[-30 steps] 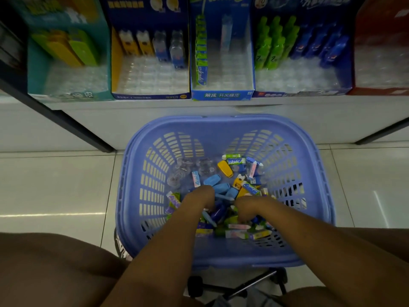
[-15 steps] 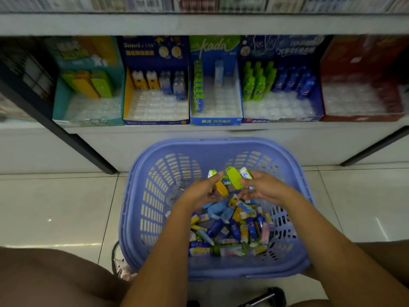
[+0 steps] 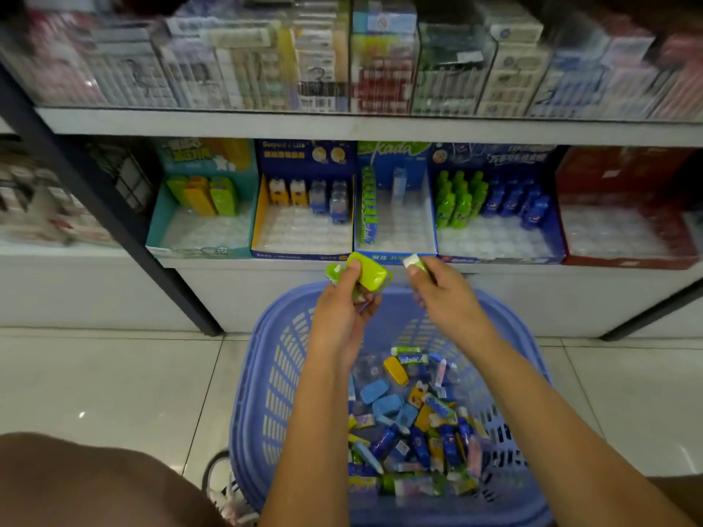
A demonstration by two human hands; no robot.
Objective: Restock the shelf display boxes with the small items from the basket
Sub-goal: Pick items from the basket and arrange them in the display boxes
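A purple plastic basket (image 3: 266,378) sits in front of me with several small colourful items (image 3: 414,424) piled in it. My left hand (image 3: 344,317) is raised above the basket's far rim and grips lime-green items (image 3: 371,273). My right hand (image 3: 443,294) pinches a small green-and-white stick (image 3: 414,262). Both hands are just below the shelf edge. On the low shelf stand display boxes: a teal box (image 3: 201,230), a dark blue box (image 3: 304,226), a blue "kada" box (image 3: 395,222), another blue box (image 3: 498,230) with green and blue bottles, and a red box (image 3: 624,226).
The upper shelf (image 3: 342,125) carries rows of packaged goods behind a clear front. A dark slanted shelf post (image 3: 114,222) runs down at the left, another at the far right (image 3: 654,313). White tiled floor (image 3: 106,382) surrounds the basket. My knee (image 3: 95,484) shows at lower left.
Both hands came up out of the basket's pile holding items and moved toward the shelf edge. The view tilted upward, bringing the upper shelf into sight.
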